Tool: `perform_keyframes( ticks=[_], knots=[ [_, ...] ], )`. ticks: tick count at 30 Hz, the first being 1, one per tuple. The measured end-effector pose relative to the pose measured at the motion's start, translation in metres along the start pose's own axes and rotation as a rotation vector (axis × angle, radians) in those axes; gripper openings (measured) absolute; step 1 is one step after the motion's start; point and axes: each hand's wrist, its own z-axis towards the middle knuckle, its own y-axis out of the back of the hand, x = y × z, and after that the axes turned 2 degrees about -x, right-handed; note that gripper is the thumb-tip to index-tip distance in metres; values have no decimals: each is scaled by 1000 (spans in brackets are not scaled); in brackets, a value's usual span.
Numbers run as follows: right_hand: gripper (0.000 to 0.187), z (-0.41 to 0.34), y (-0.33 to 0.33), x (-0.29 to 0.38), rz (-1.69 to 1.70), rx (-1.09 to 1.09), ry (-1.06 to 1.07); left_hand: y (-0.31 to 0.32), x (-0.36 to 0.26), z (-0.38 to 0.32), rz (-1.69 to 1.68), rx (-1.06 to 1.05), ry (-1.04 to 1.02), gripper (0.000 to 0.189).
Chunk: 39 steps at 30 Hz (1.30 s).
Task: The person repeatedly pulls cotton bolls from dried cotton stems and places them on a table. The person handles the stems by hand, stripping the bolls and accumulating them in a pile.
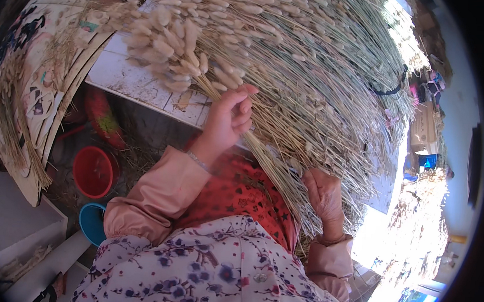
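Note:
My left hand (230, 112) is closed around a bunch of dried bunny-tail grass (206, 83), just below its fluffy heads. The heads fan out to the upper left over the white table (133, 78), and the stems run down past my lap to the right. By the lower stems, my right hand (325, 194) has its fingers curled in at the table's near edge. Whether it grips any stems is hidden by the hand itself. A thick pile of the same dried grass (298, 66) covers most of the table beyond both hands.
To the left, stacked boards (41, 74) bear loose grass stalks (12, 130). A red bucket (95, 172) and a blue bucket (93, 224) stand on the floor below them. A dark tie (387, 91) circles stems at the right, and a cardboard box (424, 128) lies farther off.

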Motion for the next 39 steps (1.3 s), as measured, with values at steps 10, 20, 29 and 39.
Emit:
perform_keyframes(
  ticks=[10,20,29,39],
  knots=[
    [27,8,11,2,-279,342,-74,1,0,2,-1,64,28,20],
    [32,148,28,53,200,62,137,0,3,1,37,37,1,25],
    [29,273,-40,100,126,380,320,0,-1,1,10,127,40,26],
    [18,259,-33,99,60,565,336,-3,-1,-1,-6,76,56,28]
  ],
)
